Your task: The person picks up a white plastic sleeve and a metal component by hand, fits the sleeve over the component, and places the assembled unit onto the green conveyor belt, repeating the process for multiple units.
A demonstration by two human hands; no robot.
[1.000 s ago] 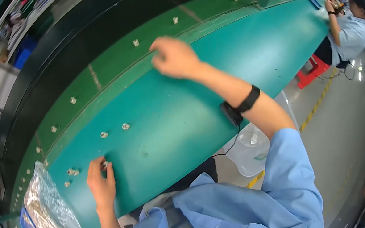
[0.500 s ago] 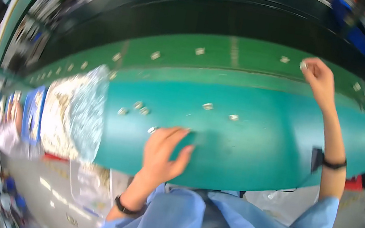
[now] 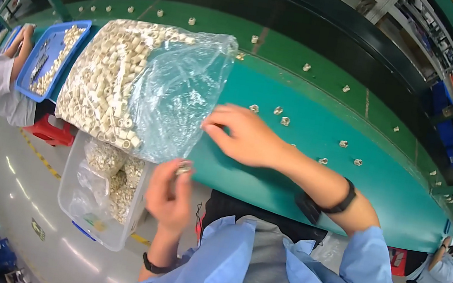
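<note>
My left hand (image 3: 169,195) is closed by the near bench edge, pinching a small metallic ring-shaped fitting (image 3: 184,167) between thumb and fingertips. Reaching leftward across the bench, my right hand (image 3: 245,137) has curled fingers, their tips together at the edge of a clear plastic bag (image 3: 177,95). Whether they grip film or a part is hidden. The bag lies on its side, full of cream cylindrical plastic parts (image 3: 110,73). To the right of my right hand, several small fittings (image 3: 285,121) lie scattered on the teal bench mat (image 3: 296,185).
Single fittings (image 3: 307,67) sit spaced along the green belt (image 3: 330,84) behind the bench. Left of the bag is a blue tray (image 3: 86,36) of parts, with a co-worker (image 3: 4,85) beside it. Below stands a clear bin (image 3: 71,191) with bagged parts. Another person (image 3: 441,264) works far right.
The view has swung left, showing more of the bag. My right hand has left the far belt, where it held a small part, for the bag's edge. My left hand has lifted a fitting off the mat.
</note>
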